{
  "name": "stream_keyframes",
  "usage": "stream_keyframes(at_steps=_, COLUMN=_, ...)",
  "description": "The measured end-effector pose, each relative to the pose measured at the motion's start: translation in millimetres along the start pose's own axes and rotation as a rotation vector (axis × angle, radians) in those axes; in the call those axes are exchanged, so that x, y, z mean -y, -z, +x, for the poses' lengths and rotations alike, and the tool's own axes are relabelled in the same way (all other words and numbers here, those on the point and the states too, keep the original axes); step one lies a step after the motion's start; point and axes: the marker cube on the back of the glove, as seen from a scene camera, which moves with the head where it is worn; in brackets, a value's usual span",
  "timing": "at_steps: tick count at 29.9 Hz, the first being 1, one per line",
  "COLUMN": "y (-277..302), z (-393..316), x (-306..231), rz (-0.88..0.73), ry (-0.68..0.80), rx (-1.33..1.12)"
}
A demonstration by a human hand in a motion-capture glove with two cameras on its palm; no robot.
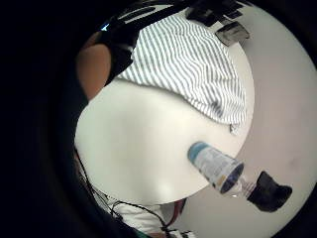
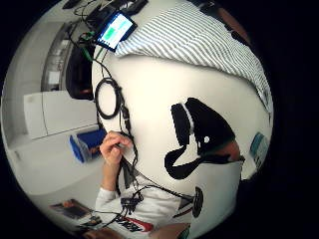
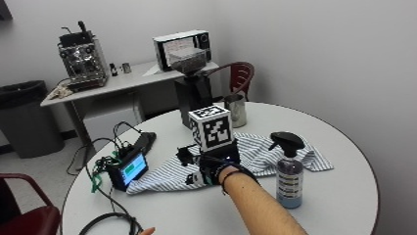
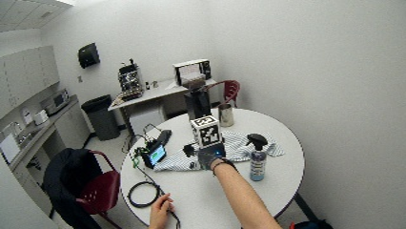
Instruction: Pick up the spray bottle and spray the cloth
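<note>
Hovering hand [image 3: 210, 172] over the cloth [image 3: 261, 155], holding nothing; finger spread hidden, cannot tell. Bottle [image 3: 289, 171] standing upright on table [image 3: 338, 196], beside cloth edge. Risking tipping the tall bottle if bumped sideways.

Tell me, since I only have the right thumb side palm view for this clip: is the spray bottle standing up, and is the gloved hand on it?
Observer: In the outside view the spray bottle stands upright on the table, with its black trigger head on top.
Operator: And the hand?
Observer: The gloved right hand is apart from the bottle, over the near edge of the striped cloth.
Operator: Is the bottle on the cloth?
Observer: No. The little finger side palm view shows it on bare table, with a gap between it and the cloth.
</note>
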Motion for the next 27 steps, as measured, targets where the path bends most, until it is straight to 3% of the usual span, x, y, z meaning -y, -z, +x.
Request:
stream_keyframes(at_steps=14, y=-6, z=-12, x=-22, rz=-0.007, ry=0.098, rx=0.092)
stream_keyframes(at_steps=20, y=-9, z=-22, x=-77, rz=0.072, ry=0.198, rx=0.2)
stream_keyframes(at_steps=27, y=6, z=-24, x=-162, rz=0.253, ry=0.458, rx=0.424)
